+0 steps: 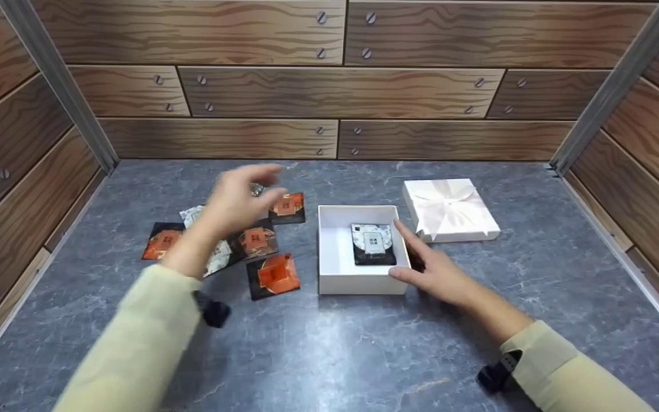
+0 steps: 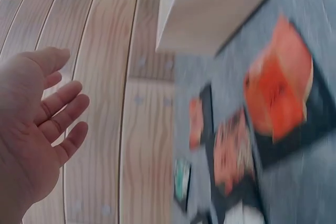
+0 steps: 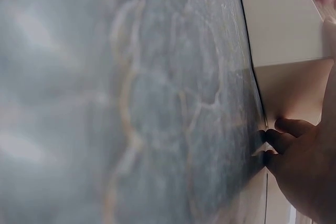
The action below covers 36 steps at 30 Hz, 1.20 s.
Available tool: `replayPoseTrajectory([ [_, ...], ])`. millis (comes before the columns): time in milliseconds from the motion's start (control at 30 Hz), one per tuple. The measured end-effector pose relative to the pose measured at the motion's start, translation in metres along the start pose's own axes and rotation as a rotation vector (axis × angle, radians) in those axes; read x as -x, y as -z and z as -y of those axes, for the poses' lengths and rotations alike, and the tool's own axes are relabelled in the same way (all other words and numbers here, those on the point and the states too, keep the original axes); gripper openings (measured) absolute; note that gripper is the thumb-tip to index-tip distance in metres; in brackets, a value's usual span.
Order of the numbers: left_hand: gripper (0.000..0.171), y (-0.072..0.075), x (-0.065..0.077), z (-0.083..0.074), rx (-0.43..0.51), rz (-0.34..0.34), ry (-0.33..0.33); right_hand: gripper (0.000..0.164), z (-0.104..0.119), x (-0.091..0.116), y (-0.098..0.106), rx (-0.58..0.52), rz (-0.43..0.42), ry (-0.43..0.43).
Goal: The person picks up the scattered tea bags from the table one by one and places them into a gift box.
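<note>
Head view: left hand (image 1: 229, 200) empty, fingers loosely bent, raised over loose sachets (image 1: 275, 277) on tabletop (image 1: 329, 349). Right hand (image 1: 438, 277) spread, touching white box (image 1: 361, 285), gripping nothing firmly. Sachets probably light, slick; pinch edges. Box likely stiff card; brace walls.

Counting from my end: one open white box (image 1: 362, 284) mid-frame, one white lid (image 1: 449, 209) with one bow, upper right. Seven packets I can tell apart: four orange-and-black packets (image 1: 275, 276) and two silver-and-black packets (image 1: 219, 257) left of centre, plus one silver-and-black packet inside the box (image 1: 374, 243). One pale patch (image 1: 257, 189) behind the fingers, upper left of centre, I can't call. Hands: two, one left hand (image 1: 235, 197), one right hand (image 1: 435, 272). Sleeves (image 1: 146, 320): two, lower left and lower right.
</note>
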State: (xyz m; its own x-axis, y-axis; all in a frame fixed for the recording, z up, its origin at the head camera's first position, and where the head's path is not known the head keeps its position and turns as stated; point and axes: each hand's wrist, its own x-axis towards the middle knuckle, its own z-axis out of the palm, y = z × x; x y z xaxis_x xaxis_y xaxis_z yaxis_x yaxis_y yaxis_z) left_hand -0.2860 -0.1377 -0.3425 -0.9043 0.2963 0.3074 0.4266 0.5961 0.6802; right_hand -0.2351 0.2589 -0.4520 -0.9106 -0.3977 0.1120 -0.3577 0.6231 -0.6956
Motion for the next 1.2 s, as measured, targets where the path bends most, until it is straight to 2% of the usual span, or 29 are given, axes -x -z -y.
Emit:
replayPoseTrajectory([
  [167,0.049,0.039,0.016,0.030,0.081,-0.086,0.080,0.094,0.000,0.000,0.003,0.015,-0.010,-0.003],
  [267,0.049,0.058,0.028,0.049,0.094,-0.131,0.103,0.095,-0.001,0.000,0.004,0.014,-0.010,-0.008],
  [367,0.049,0.072,0.042,0.065,0.092,-0.167,0.128,0.095,-0.001,-0.001,0.005,0.016,-0.009,-0.009],
  [500,0.053,0.085,0.061,0.089,0.096,-0.179,0.165,0.097,-0.001,0.000,0.006,0.022,-0.007,-0.022],
  [633,0.061,0.091,0.078,0.116,0.101,-0.148,0.224,0.097,-0.002,0.002,0.005,0.027,0.001,-0.034],
  [833,0.068,0.094,0.098,0.146,0.110,-0.086,0.384,0.097,-0.001,0.002,0.002,0.015,0.006,-0.003],
  [967,0.074,0.092,0.103,0.161,0.122,-0.041,0.464,0.097,0.001,0.002,0.001,0.004,0.006,0.002],
  [1200,0.077,0.083,0.105,0.179,0.154,-0.025,0.523,0.096,0.000,0.001,0.001,0.020,0.008,-0.007],
])
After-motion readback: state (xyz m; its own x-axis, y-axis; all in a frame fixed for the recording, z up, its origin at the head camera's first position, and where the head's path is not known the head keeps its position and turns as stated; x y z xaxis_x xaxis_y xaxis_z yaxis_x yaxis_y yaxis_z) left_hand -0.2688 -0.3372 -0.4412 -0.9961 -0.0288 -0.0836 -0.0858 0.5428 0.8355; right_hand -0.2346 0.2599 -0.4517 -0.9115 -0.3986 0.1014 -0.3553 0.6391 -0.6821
